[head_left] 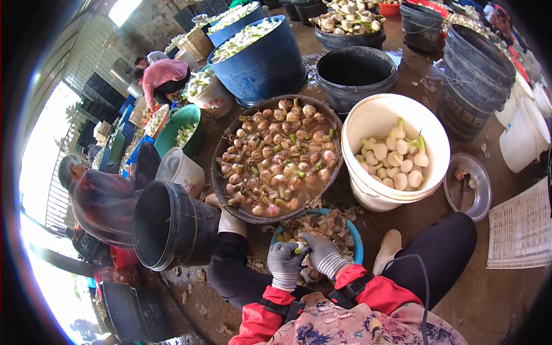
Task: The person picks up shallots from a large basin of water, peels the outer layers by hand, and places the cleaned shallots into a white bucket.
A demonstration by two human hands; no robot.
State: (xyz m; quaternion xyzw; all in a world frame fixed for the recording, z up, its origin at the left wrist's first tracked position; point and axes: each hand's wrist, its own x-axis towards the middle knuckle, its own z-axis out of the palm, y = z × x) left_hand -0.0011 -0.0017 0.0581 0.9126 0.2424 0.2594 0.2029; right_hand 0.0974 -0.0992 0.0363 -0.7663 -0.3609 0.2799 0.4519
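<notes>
My left hand (286,263) and my right hand (324,254), both in grey striped gloves, meet over a blue basin (356,240) of dry peelings. A small pale bulb with a green stem end (298,248) shows between them; my left fingers are wrapped round it and my right fingers press at its side. Beyond the basin, a wide dark tub (216,172) holds many unpeeled bulbs in brown water. To its right a white bucket (353,167) holds peeled white bulbs with short stems.
An empty black bucket (192,227) lies tilted at the left, near a seated person (106,195). Another black bucket (356,95) stands behind the tub. A clear bowl (486,201) and white basket (520,230) are at the right. A person in pink (164,77) bends farther back.
</notes>
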